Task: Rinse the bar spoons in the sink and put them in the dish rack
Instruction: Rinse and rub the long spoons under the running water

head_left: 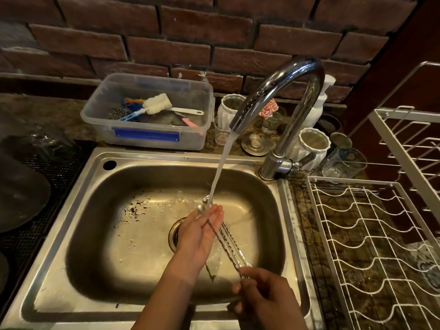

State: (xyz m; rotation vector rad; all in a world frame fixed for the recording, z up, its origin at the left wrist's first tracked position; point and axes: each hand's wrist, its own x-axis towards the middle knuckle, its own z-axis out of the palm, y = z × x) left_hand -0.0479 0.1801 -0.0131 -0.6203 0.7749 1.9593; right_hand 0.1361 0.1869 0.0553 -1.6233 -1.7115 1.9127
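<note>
Presently, you are in the rinsing step. Starting at your left, a dark mat lies on the table (59, 120), and behind the sink (78, 186) stands a clear plastic tub (142, 136) of brushes and scourers, well clear of the work. Specks of residue lie on the sink floor left of the drain (175, 234). Your left hand (202, 231) is open, palm cupped under the stream (221, 167), with the bowl ends of the bar spoons (226, 236) resting against its fingers. The faucet (285, 96) runs directly onto those ends. Your right hand (264, 296) is clenched around the lower ends of the twisted stems, holding the bundle slanted above the basin; the exact count of spoons cannot be told. In my judgement the rinse is under way and nothing has reached the dish rack (371, 234), which stands just beside the sink on your right with bare wires. The next move calls for lifting the bundle over the sink's right rim, and the wide wire gaps may let thin stems slip through. White ribbed cups (312, 144) and a glass (342, 163) sit behind the faucet, apart from that path.
</note>
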